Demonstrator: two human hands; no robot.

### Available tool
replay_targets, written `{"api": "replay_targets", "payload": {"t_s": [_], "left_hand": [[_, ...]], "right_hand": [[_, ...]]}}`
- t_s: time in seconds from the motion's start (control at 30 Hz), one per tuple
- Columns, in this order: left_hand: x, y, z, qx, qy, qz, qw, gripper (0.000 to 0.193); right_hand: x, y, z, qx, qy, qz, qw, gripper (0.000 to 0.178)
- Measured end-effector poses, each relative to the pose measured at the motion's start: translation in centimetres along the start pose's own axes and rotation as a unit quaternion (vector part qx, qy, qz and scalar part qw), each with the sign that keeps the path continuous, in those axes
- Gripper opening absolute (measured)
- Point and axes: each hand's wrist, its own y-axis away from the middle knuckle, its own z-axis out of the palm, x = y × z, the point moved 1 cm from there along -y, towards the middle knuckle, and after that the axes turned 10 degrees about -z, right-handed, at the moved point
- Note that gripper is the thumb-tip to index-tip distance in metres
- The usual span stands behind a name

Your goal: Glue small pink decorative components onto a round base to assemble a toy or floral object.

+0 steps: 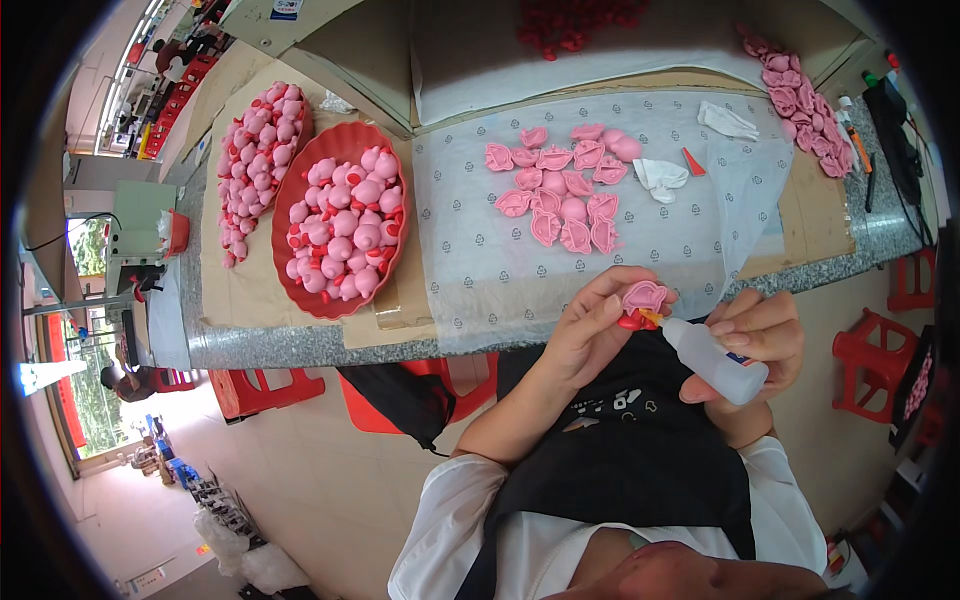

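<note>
Just in front of the table edge, my left hand [592, 322] pinches a small pink moulded piece [645, 296] with a red part [630, 321] below it. My right hand [768, 338] grips a translucent white squeeze bottle [712, 362], tilted so its yellow nozzle points at the red part. The nozzle tip is at or against the piece; I cannot tell if it touches. On the printed white sheet [460, 270] beyond my hands lie several hollow pink pieces [545, 228] in loose rows, with a few rounded pink ones among them.
A red scalloped tray [283, 255] of round pink-and-red pieces stands at left, beside another heap [262, 135]. More pink pieces [800, 95] lie far right, near pens [858, 145]. Crumpled white tissues [662, 178] rest on the sheet. A shelf unit [365, 70] rises behind. Red stools [875, 350] stand below.
</note>
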Motion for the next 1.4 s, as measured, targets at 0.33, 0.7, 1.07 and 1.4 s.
{"api": "replay_targets", "payload": {"t_s": [0.33,0.7,1.07,1.4], "left_hand": [[-0.1,0.1,0.1,0.047,-0.041,-0.005,0.998,0.043],[0.0,0.2,-0.1,0.032,-0.025,0.004,0.999,0.042],[-0.1,0.3,-0.8,0.0,-0.021,0.028,0.999,0.042],[-0.2,0.2,-0.7,-0.001,0.004,0.056,0.998,0.039]], "right_hand": [[-0.2,-0.3,0.0,-0.026,0.058,-0.007,0.998,0.051],[-0.2,-0.4,-0.4,-0.028,0.116,-0.009,0.993,0.05],[-0.1,-0.3,-0.9,-0.017,0.092,-0.012,0.996,0.053],[0.2,0.1,-0.8,0.063,0.1,-0.019,0.993,0.049]]}}
